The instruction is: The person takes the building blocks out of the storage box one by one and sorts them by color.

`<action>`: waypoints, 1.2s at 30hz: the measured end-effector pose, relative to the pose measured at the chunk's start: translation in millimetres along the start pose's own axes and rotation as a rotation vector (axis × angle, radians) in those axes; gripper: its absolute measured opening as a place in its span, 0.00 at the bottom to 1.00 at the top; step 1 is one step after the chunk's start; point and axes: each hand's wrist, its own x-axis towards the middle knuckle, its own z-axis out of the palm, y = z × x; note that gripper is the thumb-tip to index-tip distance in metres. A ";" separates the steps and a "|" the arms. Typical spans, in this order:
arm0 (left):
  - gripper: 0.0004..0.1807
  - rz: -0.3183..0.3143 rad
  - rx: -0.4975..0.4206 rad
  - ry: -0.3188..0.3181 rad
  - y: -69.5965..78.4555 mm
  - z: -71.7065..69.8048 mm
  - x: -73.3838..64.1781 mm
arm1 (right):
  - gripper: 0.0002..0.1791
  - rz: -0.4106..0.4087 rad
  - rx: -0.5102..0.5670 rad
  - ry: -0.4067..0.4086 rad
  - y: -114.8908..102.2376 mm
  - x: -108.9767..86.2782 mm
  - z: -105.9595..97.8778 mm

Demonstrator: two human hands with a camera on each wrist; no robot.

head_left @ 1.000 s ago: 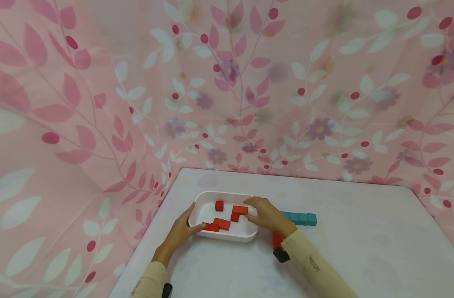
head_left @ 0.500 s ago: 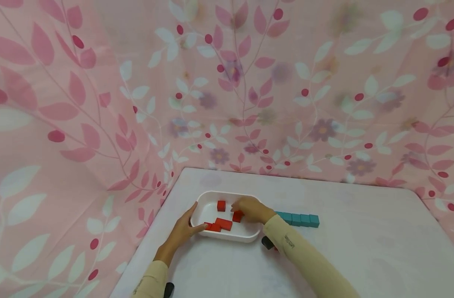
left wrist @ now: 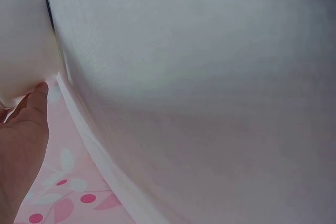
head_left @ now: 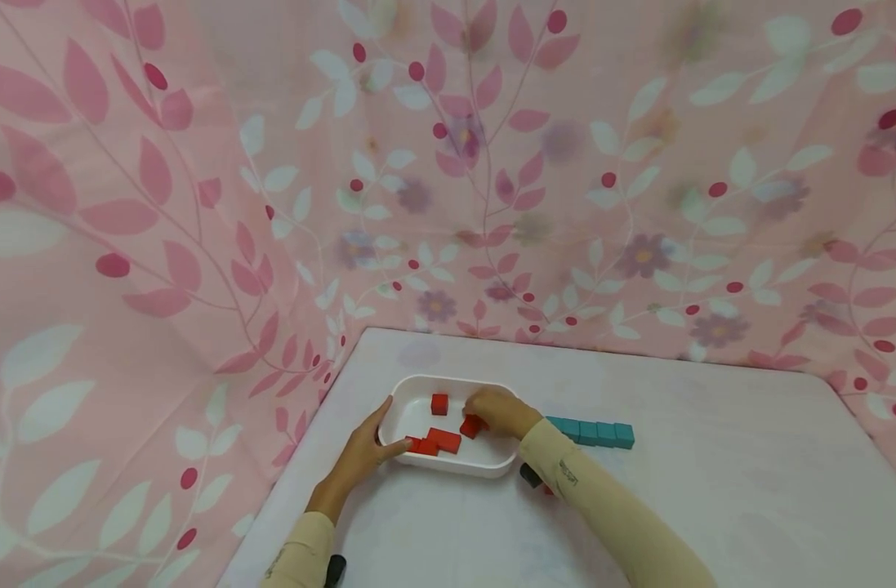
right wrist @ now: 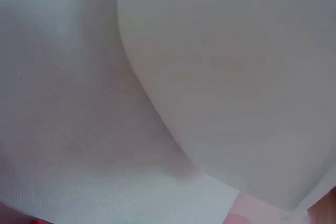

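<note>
A white plastic tray (head_left: 458, 469) with rounded corners sits on the table, several red wooden blocks in it. My left hand (head_left: 363, 445) grips the tray's left end, thumb over the near rim beside the red blocks there (head_left: 422, 447). In the left wrist view, the left hand's fingers (left wrist: 31, 108) lie against the tray's outer side (left wrist: 23, 40). Inside the tray's right half, my right hand (head_left: 501, 411) pinches a red block (head_left: 471, 425) that looks slightly turned; its fingers partly hide it. Apart from these, one red cube (head_left: 439, 404) stands near the back wall.
Right of the tray runs a row of teal cubes (head_left: 595, 434), its left end behind the right arm. A bit of red block (head_left: 548, 490) peeks from under the right sleeve (head_left: 602, 498). Pink floral cloth (head_left: 565, 204) rises behind the white table (head_left: 749, 457).
My right hand has moved left from the tray's right rim down onto the red blocks, and one block there has turned slightly. The left hand keeps its grip on the tray.
</note>
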 end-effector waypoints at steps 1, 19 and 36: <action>0.56 0.000 0.000 0.001 0.7 -0.5 -0.2 | 0.21 0.006 -0.026 -0.011 -0.4 0.9 -1.0; 0.57 0.019 0.004 -0.001 0.3 -1.3 -0.6 | 0.32 0.054 0.114 0.112 -9.7 -36.3 -53.4; 0.57 -0.019 0.015 -0.011 -0.1 -1.6 1.1 | 0.34 0.160 0.131 0.268 17.7 -142.7 -50.9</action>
